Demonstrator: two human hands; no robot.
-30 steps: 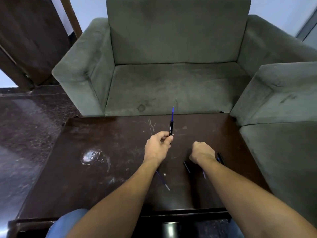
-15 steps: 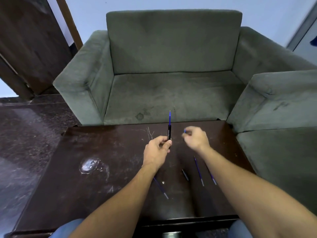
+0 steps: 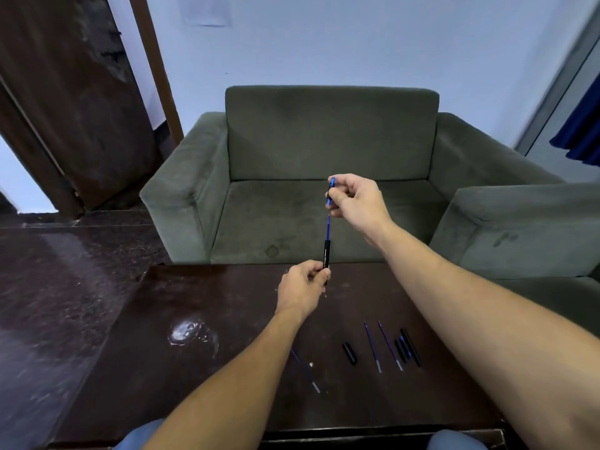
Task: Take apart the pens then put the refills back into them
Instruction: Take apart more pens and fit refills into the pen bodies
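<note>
Facing a sofa across a dark table, the left hand grips a black barrel upright over the table's far edge, a blue refill standing out of its top. Just above, the right hand pinches a blue tip. Loose refills and a cap lie near right.
</note>
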